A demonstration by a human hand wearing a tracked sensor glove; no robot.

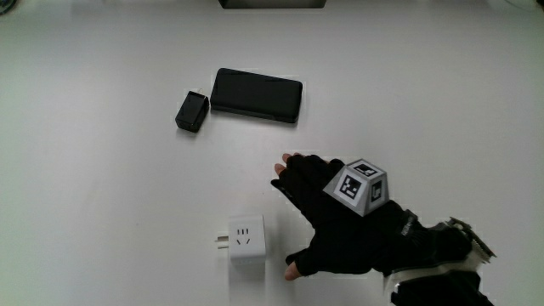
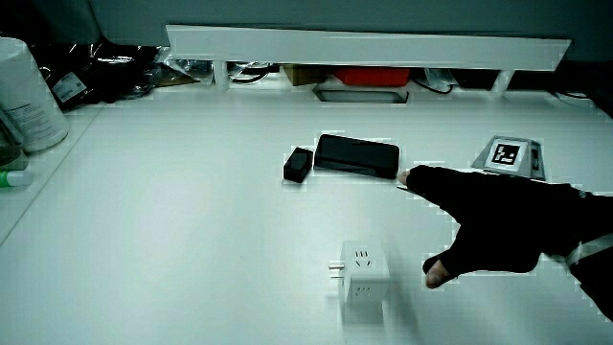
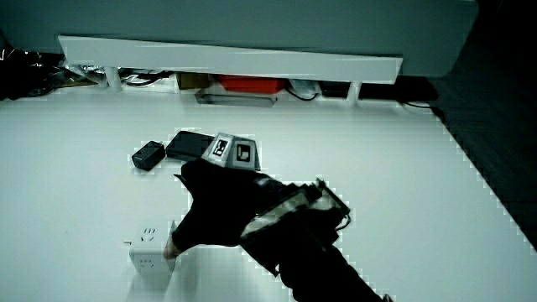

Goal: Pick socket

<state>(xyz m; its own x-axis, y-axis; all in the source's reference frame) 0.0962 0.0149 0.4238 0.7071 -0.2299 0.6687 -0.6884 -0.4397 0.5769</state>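
Observation:
The socket [image 1: 246, 239] is a white cube with outlet holes on its upper face and a small plug on one side; it stands on the white table near the person's edge, also seen in both side views [image 2: 360, 276] [image 3: 149, 247]. The gloved hand [image 1: 327, 212] hovers just beside the socket, fingers spread and thumb stretched toward it, holding nothing. In a side view the hand [image 2: 498, 230] is apart from the cube by a small gap. In a side view the hand [image 3: 220, 210] partly covers the cube's edge.
A black phone [image 1: 257, 95] lies flat farther from the person than the socket, with a small black charger block [image 1: 192, 111] beside it. A low white partition [image 2: 364, 46] runs along the table's edge. A white bottle [image 2: 27, 96] stands at the table's corner.

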